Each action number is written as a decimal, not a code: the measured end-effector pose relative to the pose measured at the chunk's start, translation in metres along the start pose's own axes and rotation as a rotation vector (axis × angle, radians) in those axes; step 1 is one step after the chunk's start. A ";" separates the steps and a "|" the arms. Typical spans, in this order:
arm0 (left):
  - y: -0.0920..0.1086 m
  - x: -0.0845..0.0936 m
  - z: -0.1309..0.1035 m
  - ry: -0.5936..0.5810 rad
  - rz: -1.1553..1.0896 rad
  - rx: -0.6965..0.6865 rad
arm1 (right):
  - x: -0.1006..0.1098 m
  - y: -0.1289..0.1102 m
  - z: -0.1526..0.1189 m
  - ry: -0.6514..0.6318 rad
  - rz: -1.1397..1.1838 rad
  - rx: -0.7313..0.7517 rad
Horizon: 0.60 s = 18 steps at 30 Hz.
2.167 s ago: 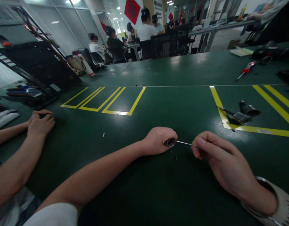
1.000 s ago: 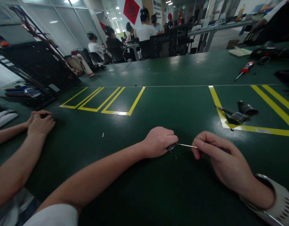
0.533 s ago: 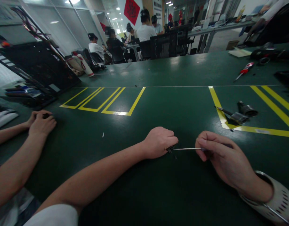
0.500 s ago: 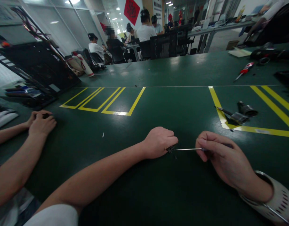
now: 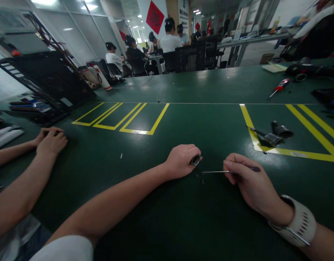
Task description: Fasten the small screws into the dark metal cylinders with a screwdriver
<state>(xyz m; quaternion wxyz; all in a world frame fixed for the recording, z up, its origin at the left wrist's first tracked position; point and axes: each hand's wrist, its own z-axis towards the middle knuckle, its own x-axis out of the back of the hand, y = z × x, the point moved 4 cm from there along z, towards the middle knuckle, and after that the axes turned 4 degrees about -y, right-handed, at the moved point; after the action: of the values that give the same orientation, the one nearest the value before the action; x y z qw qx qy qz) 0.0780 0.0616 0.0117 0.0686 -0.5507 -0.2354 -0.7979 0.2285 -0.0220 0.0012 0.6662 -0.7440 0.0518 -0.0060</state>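
My left hand (image 5: 182,159) rests at the middle of the green table (image 5: 145,217), fingers wrapped round a dark metal cylinder (image 5: 195,160) whose round open end faces right. Most of that cylinder is hidden in the fist. Pinched in my right hand (image 5: 251,185) is a slim screwdriver (image 5: 216,172), its shaft pointing left and its dark handle partly showing behind the fingers. The shaft's tip lies just below and right of the cylinder, apart from it. Beside the tip are a few tiny dark pieces (image 5: 202,181), too small to name.
Yellow tape (image 5: 248,123) marks areas on the table. Similar dark metal parts (image 5: 274,139) lie at the right taped area. A red-handled screwdriver (image 5: 282,85) lies farther back. At left, a co-worker's hands (image 5: 51,141) hold something dark, near a black rack (image 5: 50,79).
My left hand has turned the cylinder so its open end shows, lifting it off the screwdriver tip. A tiny dark piece now shows on the table below it. My right hand has shifted slightly left.
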 end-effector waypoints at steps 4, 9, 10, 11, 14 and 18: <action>-0.010 0.008 -0.002 0.287 -0.111 0.176 | 0.002 -0.003 0.000 0.098 -0.208 0.130; -0.026 0.016 -0.009 0.614 -0.204 0.402 | -0.018 -0.006 -0.002 -0.105 -0.595 0.346; -0.029 0.016 -0.010 0.648 -0.215 0.440 | -0.022 -0.004 -0.002 -0.143 -0.635 0.376; -0.031 0.016 -0.011 0.672 -0.228 0.478 | -0.026 -0.003 -0.002 -0.172 -0.668 0.391; -0.038 0.015 -0.014 0.728 -0.261 0.559 | -0.036 0.004 0.000 -0.267 -0.720 0.382; -0.040 0.016 -0.016 0.767 -0.274 0.595 | -0.054 0.004 -0.012 -0.466 -0.800 0.388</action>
<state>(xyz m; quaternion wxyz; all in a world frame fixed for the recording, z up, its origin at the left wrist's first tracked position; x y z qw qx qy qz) 0.0440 0.0924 0.0094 0.1988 -0.1387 -0.4805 -0.8428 0.1739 -0.0293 0.0019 0.7316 -0.5494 -0.3899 -0.1040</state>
